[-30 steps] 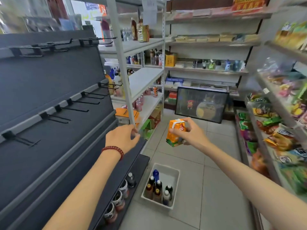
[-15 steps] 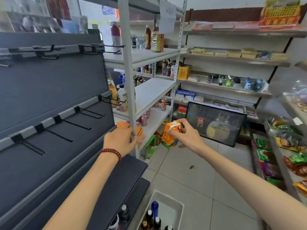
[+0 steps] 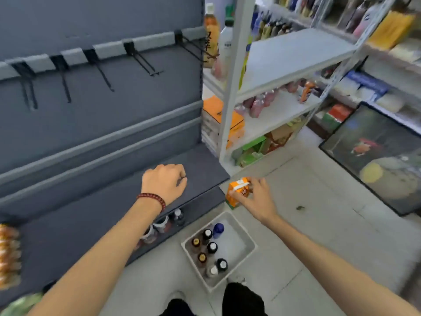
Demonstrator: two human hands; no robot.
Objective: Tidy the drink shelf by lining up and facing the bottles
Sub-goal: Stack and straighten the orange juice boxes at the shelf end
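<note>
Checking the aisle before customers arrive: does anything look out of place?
Yes. A white rectangular plastic bin of capped bottles sits on the tiled floor in the aisle, not on a shelf, and a black-framed picture stands on the floor too. The right hand grips an orange drink carton, not yet shelved.

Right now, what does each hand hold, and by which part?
Right hand grips the orange carton by its upper part; left hand, fingers curled, holds nothing.

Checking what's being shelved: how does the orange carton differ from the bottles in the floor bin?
The orange carton is boxy with a folded top; the bottles are round and capped. The right hand grips the carton in the air; the bottles stand upright in the white bin. Neither is on the dark shelf.
</note>
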